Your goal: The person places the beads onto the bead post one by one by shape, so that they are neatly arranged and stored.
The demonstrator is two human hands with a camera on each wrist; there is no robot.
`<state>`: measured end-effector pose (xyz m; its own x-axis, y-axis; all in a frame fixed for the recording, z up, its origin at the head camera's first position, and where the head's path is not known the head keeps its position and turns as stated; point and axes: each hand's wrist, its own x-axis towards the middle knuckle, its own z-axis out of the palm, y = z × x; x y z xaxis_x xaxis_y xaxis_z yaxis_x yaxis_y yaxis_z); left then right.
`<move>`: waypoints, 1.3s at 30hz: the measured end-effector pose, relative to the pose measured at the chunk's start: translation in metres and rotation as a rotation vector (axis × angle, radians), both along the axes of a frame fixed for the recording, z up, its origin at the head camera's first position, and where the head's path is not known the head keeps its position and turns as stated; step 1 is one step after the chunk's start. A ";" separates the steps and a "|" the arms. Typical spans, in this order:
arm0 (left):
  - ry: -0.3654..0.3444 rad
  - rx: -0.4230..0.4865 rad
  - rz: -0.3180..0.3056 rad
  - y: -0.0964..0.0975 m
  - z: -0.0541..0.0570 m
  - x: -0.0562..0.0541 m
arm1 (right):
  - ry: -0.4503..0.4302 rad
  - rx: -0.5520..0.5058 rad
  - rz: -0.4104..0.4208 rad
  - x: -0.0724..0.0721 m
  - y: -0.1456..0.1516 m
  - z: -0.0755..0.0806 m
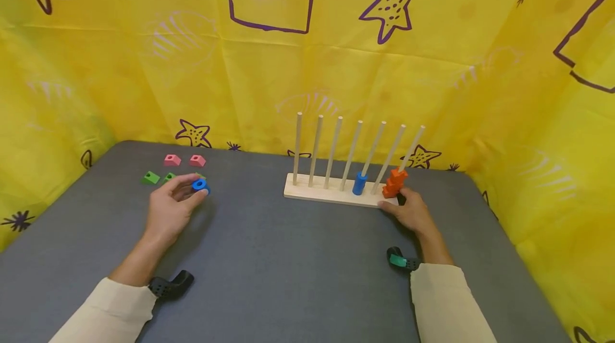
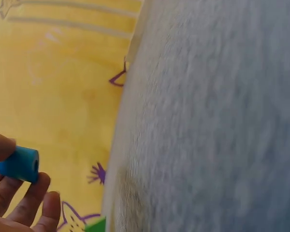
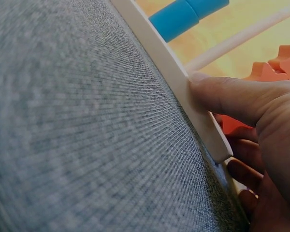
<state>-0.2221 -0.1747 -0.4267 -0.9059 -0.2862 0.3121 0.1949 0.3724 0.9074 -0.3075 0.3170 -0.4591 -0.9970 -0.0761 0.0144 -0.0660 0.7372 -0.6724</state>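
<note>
- Blue cylinder [image 2: 20, 163], with a hole through it: held above the left part of the grey table [image 1: 269, 257], pinched between the thumb and fingers of the left hand [image 1: 170, 207].
- Green blocks [image 1: 151, 177]: on the table at the left, beyond the left hand; one is partly hidden behind the fingers.
- Pink blocks [image 1: 172, 160]: two, side by side, each with a hole, just behind the green ones.
- Wooden rack [image 1: 317, 193]: right of centre, a flat base with seven upright rods in a row; the four leftmost rods are bare.
- Blue stack [image 1: 359, 184]: on the fifth rod from the left; the right wrist view shows a seam between two pieces.
- Orange pieces [image 1: 394, 182]: stacked on the rightmost rod.
- Right hand [image 1: 414, 212]: grips the rack's right end, thumb against the base's front edge, other fingers curled around the end.
</note>
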 end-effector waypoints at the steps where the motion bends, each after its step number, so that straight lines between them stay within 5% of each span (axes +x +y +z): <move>1: 0.015 -0.002 -0.011 0.003 0.002 0.000 | -0.001 0.000 0.001 0.000 0.000 0.001; 9: 0.073 -0.032 -0.115 0.029 0.022 -0.006 | -0.012 -0.006 0.000 0.001 0.001 0.003; 19: 0.083 -0.091 -0.239 0.068 0.068 -0.020 | -0.020 -0.015 -0.005 0.001 -0.001 0.002; 29: 0.175 0.026 -0.432 0.137 0.114 -0.042 | -0.015 -0.008 -0.007 -0.001 0.002 0.002; 39: 0.230 0.084 -0.524 0.186 0.145 -0.065 | -0.034 -0.012 -0.017 -0.001 0.001 0.003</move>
